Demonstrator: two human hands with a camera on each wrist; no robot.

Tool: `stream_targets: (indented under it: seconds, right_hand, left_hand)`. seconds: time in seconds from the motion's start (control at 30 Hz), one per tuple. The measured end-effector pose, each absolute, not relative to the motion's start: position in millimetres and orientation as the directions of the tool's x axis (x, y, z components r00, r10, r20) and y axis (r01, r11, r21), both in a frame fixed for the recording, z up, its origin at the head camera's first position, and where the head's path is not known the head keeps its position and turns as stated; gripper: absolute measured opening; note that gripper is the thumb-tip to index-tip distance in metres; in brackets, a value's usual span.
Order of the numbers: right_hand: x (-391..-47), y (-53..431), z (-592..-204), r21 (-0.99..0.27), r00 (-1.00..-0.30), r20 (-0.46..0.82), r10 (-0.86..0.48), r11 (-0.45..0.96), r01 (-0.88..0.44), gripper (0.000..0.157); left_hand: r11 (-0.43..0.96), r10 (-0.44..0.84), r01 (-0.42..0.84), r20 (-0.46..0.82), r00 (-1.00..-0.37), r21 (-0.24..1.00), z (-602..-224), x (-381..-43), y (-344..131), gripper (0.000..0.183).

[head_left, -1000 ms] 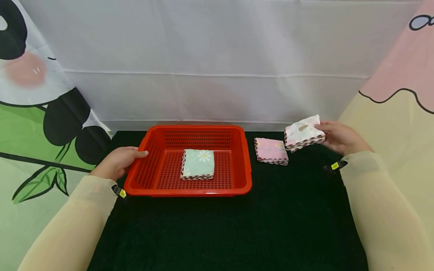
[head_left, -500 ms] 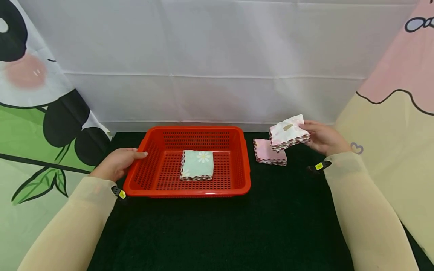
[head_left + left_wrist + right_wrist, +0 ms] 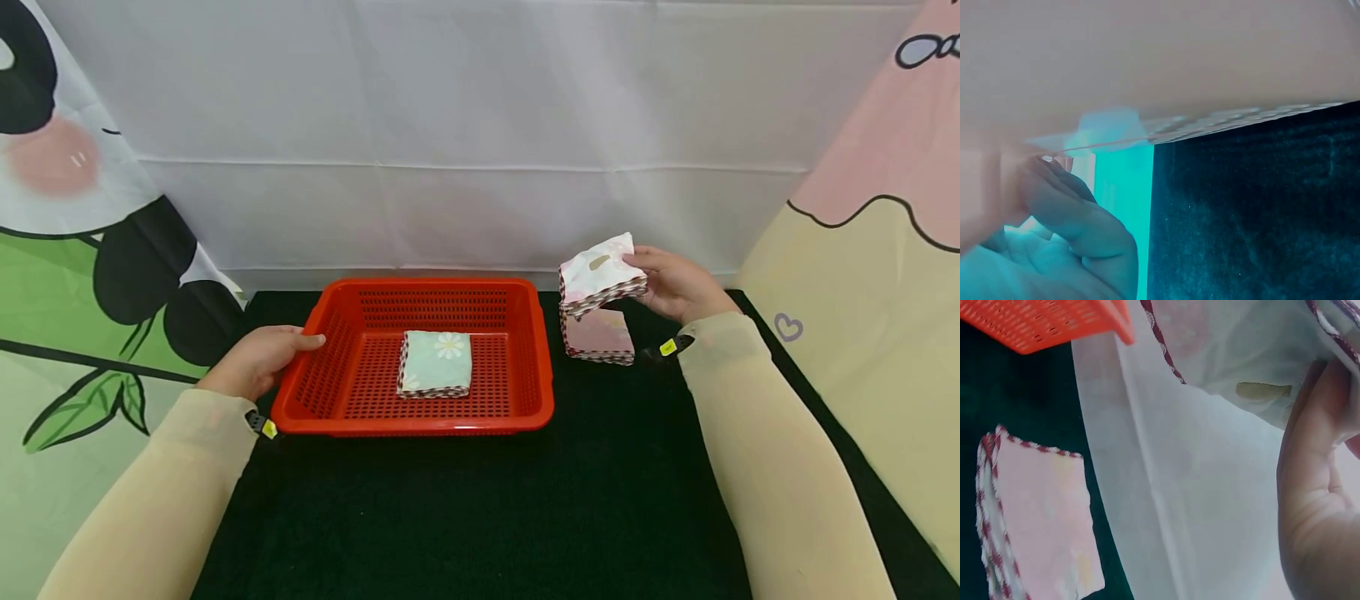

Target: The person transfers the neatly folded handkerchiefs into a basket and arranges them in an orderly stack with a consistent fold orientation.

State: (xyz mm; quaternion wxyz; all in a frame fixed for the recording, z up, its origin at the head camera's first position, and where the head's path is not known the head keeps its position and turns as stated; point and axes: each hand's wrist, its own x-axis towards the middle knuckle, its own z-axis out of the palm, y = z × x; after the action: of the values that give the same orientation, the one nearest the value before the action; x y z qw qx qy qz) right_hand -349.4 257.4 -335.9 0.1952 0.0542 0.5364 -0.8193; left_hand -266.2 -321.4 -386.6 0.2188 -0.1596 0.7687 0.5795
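Observation:
My left hand grips the left rim of a red plastic basket, thumb over the edge. Inside the basket lies a folded pale green cloth with a white daisy and checked edging. At the right, my right hand pinches a folded white cloth by its right side, lifted and tilted. Below it, a folded pink cloth rests on the table, its back part hidden by the white one. In the right wrist view the pink cloth shows apart from the raised white cloth.
A dark green cloth covers the table. Behind it rises a white fabric backdrop, close to the basket's back rim. Printed fabric panels stand at the left and right.
My right hand has carried the white cloth leftward, from beside the pink cloth to above its back part, and slightly up. The left hand keeps its grip on the basket.

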Motion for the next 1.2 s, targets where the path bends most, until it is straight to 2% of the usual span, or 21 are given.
stream_targets:
  seconds: [0.07, 0.3, 0.93, 1.2]
  right_hand:
    - [-352.9, 251.1, -331.7, -0.854, -0.919, -0.297, -0.26, -0.358, 0.377, 0.044]
    - [-364.9, 221.1, -318.5, -0.833, -0.912, -0.316, -0.26, -0.384, 0.398, 0.063]
    - [-368.4, 154.5, -302.0, -0.88, -0.929, -0.219, -0.298, -0.35, 0.32, 0.053]
    - [-365.6, 121.8, -311.2, -0.89, -0.926, -0.218, -0.309, -0.325, 0.318, 0.047]
  left_hand:
    - [0.287, 0.006, -0.496, -0.52, -0.854, 0.819, -387.4, -267.4, -321.2, 0.059]
    - [0.293, 0.007, -0.491, -0.515, -0.857, 0.821, -387.9, -266.7, -322.4, 0.058]
    - [0.292, 0.018, -0.476, -0.503, -0.864, 0.829, -386.3, -265.8, -322.2, 0.059]
    - [0.283, 0.02, -0.495, -0.521, -0.854, 0.822, -386.3, -265.9, -320.6, 0.058]
